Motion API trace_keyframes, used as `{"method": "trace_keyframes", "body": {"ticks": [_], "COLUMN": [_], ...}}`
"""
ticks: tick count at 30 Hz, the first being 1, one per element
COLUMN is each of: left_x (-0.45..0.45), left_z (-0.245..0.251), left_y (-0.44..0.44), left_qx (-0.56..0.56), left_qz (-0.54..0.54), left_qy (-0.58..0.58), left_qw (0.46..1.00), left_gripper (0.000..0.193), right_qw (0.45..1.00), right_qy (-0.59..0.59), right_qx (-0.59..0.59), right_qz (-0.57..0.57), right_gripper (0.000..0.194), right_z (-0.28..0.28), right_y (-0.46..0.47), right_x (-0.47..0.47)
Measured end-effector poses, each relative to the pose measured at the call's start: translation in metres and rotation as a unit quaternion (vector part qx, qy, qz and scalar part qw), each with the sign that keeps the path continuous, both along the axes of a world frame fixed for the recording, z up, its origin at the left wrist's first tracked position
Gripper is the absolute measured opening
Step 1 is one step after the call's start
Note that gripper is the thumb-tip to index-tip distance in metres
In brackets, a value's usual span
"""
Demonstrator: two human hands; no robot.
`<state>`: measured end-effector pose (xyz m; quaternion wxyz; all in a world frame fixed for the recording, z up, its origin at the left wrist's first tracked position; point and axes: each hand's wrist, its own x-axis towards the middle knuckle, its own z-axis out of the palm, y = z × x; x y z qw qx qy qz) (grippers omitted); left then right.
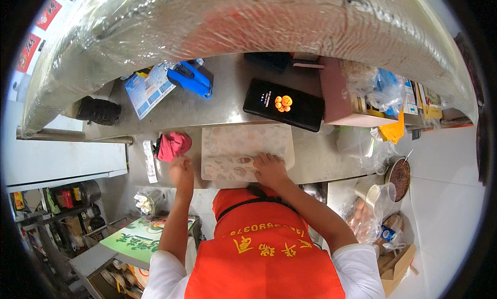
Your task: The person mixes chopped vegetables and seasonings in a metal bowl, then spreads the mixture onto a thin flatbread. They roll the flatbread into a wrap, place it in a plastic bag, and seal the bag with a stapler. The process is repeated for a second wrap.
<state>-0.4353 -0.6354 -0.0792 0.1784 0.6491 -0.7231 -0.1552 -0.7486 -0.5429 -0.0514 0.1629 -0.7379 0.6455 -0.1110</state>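
A sheet of printed wrapping paper (247,140) lies on the lower steel counter before me, and along its near side runs a strip (223,168) with a bolder print. My right hand (271,170) rests palm down on the right part of this strip, fingers pointing away from me. My left hand (181,174) is raised near the counter's front edge, its fingers bent. Just beyond them sits a bunched pink cloth item (173,146) with a dark edge; whether the fingertips touch it I cannot tell. Left of it lies a narrow printed paper slip (149,161).
On the raised steel shelf (221,109) are a blue stapler (191,78), a printed sheet (149,90), a lit phone (285,104) and a pink box (337,93). Plastic-wrapped film arches overhead (248,23). At right stand a bowl of dark food (400,178) and bagged eggs (361,213).
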Motion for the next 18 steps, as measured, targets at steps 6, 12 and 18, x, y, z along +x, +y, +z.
{"method": "trace_keyframes", "body": {"ticks": [6,12,18], "left_x": [-0.068,-0.105,-0.144], "left_z": [0.066,-0.012,0.033], "left_y": [0.057,0.048,0.060], "left_qx": [0.543,0.264,-0.052], "left_qz": [0.100,0.152,-0.365], "left_qy": [0.439,0.405,0.005], "left_qw": [0.709,0.862,0.930], "left_gripper": [0.031,0.043,0.048], "right_qw": [0.999,0.998,0.998], "right_qy": [-0.030,-0.016,-0.050], "right_qx": [0.005,0.001,0.040], "right_qz": [0.016,0.055,0.024], "right_gripper": [0.042,0.045,0.066], "right_z": [-0.003,-0.008,-0.021], "right_y": [-0.001,0.002,0.010], "right_x": [-0.007,-0.011,-0.013]}}
